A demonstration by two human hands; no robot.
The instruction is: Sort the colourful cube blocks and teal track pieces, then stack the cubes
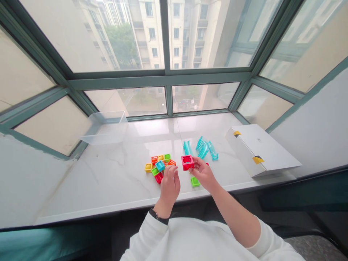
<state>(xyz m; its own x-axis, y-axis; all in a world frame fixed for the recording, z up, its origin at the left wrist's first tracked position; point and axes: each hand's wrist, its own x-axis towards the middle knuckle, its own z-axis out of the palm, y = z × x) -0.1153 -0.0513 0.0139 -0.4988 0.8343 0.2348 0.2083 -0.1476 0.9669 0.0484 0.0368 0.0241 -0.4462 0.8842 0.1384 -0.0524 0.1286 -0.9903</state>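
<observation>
My right hand (205, 175) pinches a hollow red toy block (187, 163) and keeps it above the sill. To its left, my left hand (170, 185) is open, with loosely bent fingers and nothing visible in them. Just beyond those fingers lies a cluster of coloured blocks, among them a blue block (160, 166), a yellow block (148, 167) and a red block (158, 177). A green block (195, 181) sits below the right hand, and another red piece is mostly hidden behind that hand.
Clear turquoise plastic track pieces (202, 147) lie behind the right hand. At the back left stands a transparent bin (104, 127). A white box (262, 148) with yellow-and-black tabs is on the right. Windows edge the marbled white sill (108, 185).
</observation>
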